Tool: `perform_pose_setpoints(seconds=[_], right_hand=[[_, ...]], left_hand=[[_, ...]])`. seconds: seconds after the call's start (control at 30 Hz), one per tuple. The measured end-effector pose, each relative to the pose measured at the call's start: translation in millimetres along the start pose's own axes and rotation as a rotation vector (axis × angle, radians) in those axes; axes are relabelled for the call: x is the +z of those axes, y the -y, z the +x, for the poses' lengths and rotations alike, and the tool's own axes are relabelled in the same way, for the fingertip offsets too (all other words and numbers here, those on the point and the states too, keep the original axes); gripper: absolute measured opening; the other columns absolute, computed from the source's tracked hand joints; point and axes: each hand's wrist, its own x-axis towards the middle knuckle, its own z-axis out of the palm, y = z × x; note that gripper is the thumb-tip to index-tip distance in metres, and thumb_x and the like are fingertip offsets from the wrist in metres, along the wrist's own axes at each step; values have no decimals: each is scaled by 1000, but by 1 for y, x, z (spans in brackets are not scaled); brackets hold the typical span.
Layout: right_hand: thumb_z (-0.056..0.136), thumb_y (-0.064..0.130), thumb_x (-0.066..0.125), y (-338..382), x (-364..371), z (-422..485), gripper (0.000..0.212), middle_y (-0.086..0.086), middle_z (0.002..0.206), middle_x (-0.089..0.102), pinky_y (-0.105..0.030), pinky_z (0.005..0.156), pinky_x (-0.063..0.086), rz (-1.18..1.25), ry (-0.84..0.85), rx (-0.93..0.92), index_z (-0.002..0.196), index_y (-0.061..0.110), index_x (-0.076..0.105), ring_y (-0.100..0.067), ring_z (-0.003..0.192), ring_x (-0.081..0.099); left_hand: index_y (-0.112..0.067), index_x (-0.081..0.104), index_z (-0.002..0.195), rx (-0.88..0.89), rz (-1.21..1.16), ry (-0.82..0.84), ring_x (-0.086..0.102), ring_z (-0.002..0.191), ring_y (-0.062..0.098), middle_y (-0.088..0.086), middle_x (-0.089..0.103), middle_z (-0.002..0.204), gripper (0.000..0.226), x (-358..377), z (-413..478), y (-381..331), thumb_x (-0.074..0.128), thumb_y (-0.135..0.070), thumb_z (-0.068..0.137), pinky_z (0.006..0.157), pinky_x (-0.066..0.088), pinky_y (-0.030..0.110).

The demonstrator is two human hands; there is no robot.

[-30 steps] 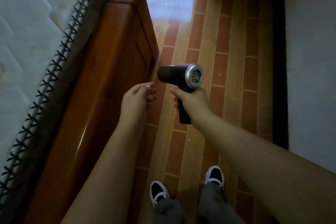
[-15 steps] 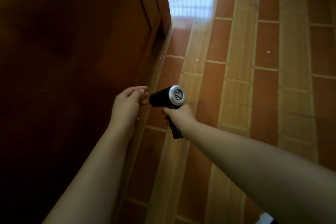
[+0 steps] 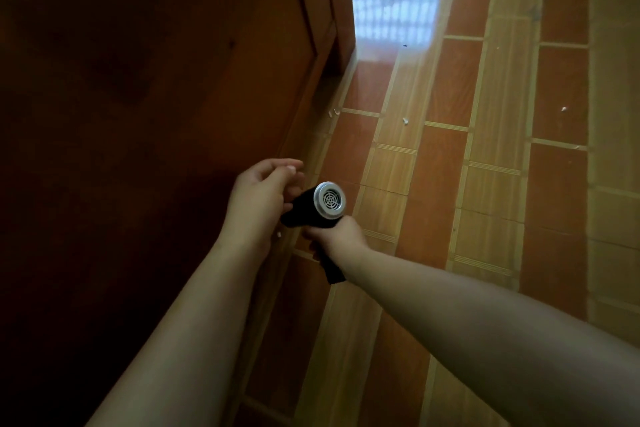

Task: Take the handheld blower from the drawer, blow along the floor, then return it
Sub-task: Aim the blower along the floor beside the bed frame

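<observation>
1. We saw the floor (image 3: 450, 184) fill the right half of the view, laid in red-brown tiles with lighter wood-grain strips between them, and a pale window reflection lay on it near the top.
2. We saw a dark wooden panel (image 3: 156, 97) take up the left half, its lower edge meeting the floor along a slanting line; we could not tell what piece of furniture it belonged to.
3. Both of our bare forearms reached in from the bottom edge toward the middle of the view.
4. Our left hand (image 3: 258, 199) hovered in front of the panel with its grip apart, fingers loosely curled and holding nothing, just beside the barrel of the blower; we could not tell whether the fingertips touched it.
5. Our right hand (image 3: 337, 234) had its grip clamped on the handle of the blower (image 3: 313, 210), and the bottom of the black handle stuck out below the fist.
6. The blower was held in the air above the floor, close to the foot of the panel, its black barrel pointing away to the left and down, and its silver rear grille (image 3: 329, 200) turned toward us.
7. A few small white bits (image 3: 405, 121) lay scattered on the floor, some near the foot of the panel and one well off to the right.
</observation>
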Motion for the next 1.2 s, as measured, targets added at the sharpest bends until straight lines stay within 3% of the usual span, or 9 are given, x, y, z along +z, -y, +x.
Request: perform_pose_setpoints(seconds=[0.1, 0.27, 0.37, 0.43, 0.53, 0.67, 0.83, 1.03, 1.2], right_hand=[[81, 9, 69, 2, 6, 6, 11, -6, 65, 62, -24, 44, 47, -43, 6, -15, 79, 15, 60, -17, 51, 57], [78, 14, 71, 1, 14, 14, 27, -12, 86, 69, -38, 68, 57, -81, 0, -9, 104, 10, 64, -26, 73, 67], [75, 20, 73, -5, 19, 18, 30, -12, 98, 72, -46, 81, 59, -125, 6, 11, 103, 14, 65, -31, 90, 70], [73, 25, 74, -9, 22, 22, 21, -12, 101, 73, -49, 85, 57, -155, 12, 11, 92, 21, 64, -33, 95, 70], [74, 29, 74, -11, 27, 24, 16, -12, 101, 73, -49, 86, 57, -187, 24, 20, 77, 28, 58, -33, 95, 69], [79, 27, 71, -19, 34, 17, 19, -11, 105, 71, -46, 88, 56, -264, 89, 42, 94, 20, 62, -31, 96, 69], [80, 30, 68, -29, 44, 12, 23, -14, 105, 71, -46, 89, 56, -319, 192, 50, 99, 16, 62, -32, 96, 69], [78, 29, 70, 6, 22, 40, 23, -9, 100, 72, -42, 83, 58, -267, -1, -51, 98, 18, 63, -29, 90, 70], [71, 30, 75, 38, -11, 59, 31, -12, 96, 73, -49, 81, 58, -164, -95, -99, 98, 17, 64, -34, 89, 70]], left_hand=[[-23, 68, 95, 15, 26, -17, 62, 83, 13, -2, 69, 93, 20, -8, 0, -4, 50, -16, 93, 70, 46, 27], [-24, 69, 99, -4, 62, -46, 64, 91, 15, -1, 70, 99, 21, -21, -10, -1, 50, -19, 93, 69, 45, 28], [-27, 68, 95, -15, 90, -48, 64, 92, 16, -2, 70, 99, 20, -26, -16, 2, 50, -19, 94, 70, 45, 28], [-28, 67, 94, -10, 101, -56, 64, 92, 16, -2, 70, 98, 20, -30, -17, 2, 50, -19, 94, 73, 47, 29], [-28, 68, 93, 0, 101, -70, 64, 92, 16, -1, 70, 97, 20, -33, -17, 2, 50, -19, 94, 76, 47, 31], [-29, 68, 90, -13, 95, -83, 64, 93, 17, -1, 71, 98, 21, -34, -16, 5, 50, -18, 94, 75, 47, 31], [-30, 67, 89, -20, 95, -93, 65, 96, 19, -2, 71, 97, 21, -32, -16, 5, 51, -18, 94, 79, 48, 33], [-29, 67, 90, -15, 93, -92, 64, 91, 16, -2, 70, 96, 21, -27, -9, 0, 50, -17, 94, 77, 48, 33], [-29, 67, 90, -12, 106, -76, 64, 92, 16, -2, 70, 97, 21, -10, 4, -20, 49, -17, 94, 86, 50, 37]])
